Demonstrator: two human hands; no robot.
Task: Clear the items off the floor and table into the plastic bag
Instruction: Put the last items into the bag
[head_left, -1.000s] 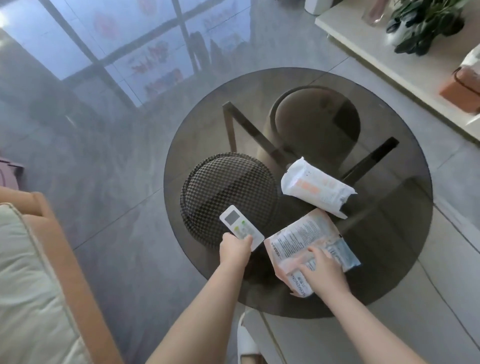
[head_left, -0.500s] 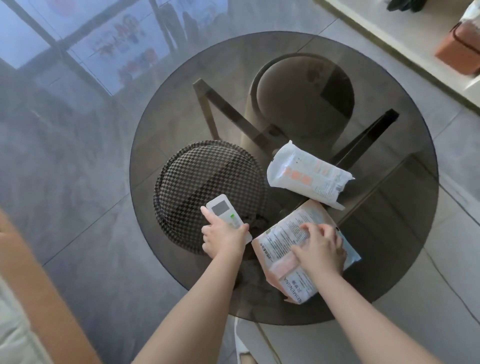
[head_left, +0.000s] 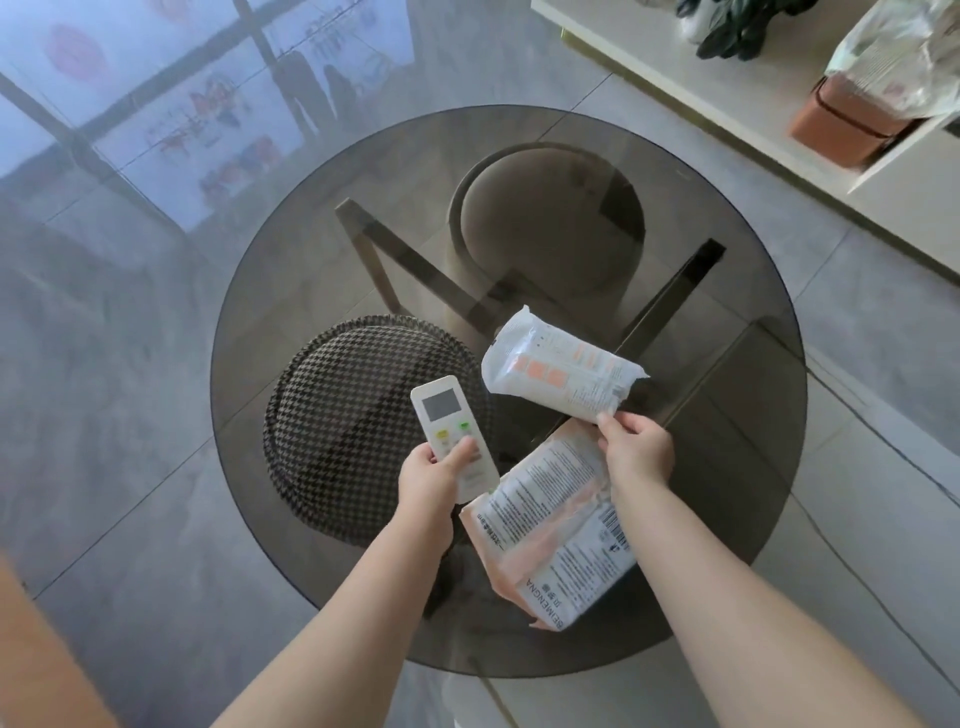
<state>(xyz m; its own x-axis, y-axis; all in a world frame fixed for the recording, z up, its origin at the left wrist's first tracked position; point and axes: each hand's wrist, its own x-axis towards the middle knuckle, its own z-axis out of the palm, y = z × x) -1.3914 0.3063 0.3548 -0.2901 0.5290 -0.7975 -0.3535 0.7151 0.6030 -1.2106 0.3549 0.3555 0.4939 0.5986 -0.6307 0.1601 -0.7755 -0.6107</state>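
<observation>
Head view: white, orange-marked packet (head_left: 558, 376) in right hand (head_left: 635, 449).

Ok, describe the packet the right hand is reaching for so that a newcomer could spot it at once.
Start at the round smoked-glass table. Near its middle, right of the houndstooth hat, lies the white packet, whose near edge the right hand pinches. Unlike the larger pink-backed packet nearer the person, it is plump, white, with orange blocks.
</observation>
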